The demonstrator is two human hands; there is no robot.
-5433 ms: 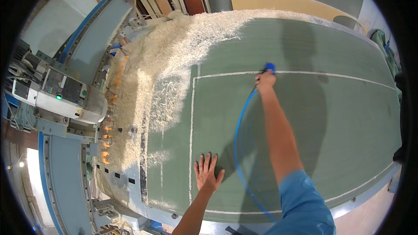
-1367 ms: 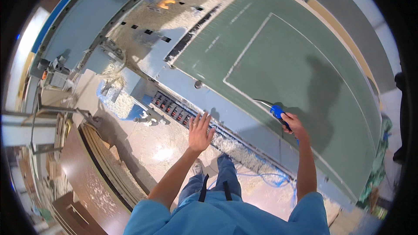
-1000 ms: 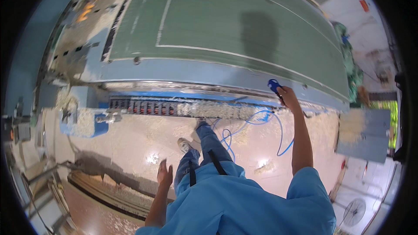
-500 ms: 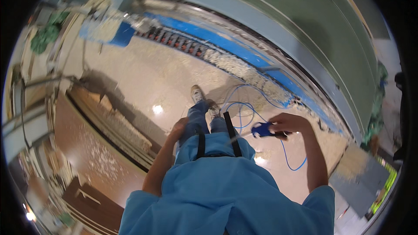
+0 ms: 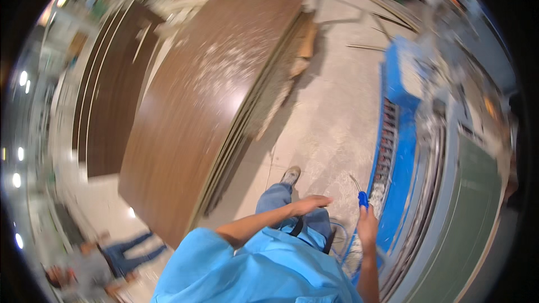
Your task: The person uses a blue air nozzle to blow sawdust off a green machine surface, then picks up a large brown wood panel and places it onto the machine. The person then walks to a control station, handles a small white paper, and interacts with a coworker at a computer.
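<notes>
In the head view, the air gun is in the right hand, its thin nozzle pointing forward, just beside the machine's blue edge; the fingers are closed round the handle. The left hand holds nothing that shows, its fingers outstretched over the jeans; whether it touches them cannot be told. The gun looks light and stiff, likely smooth plastic, so dusty fingers might slip a little; the handle seems the proper hold, and the slender nozzle the part most easily bent. The hose looks soft and springy, could drag or snag, and its join to the gun is hidden. For moving, the floor makes a lane between the board stack and the machine, scattered with pale shavings that may be slick underfoot. The stack's long edge and corners look hard, the bin juts into the lane's far end, and a co-worker is beyond the stack, lower left.
</notes>
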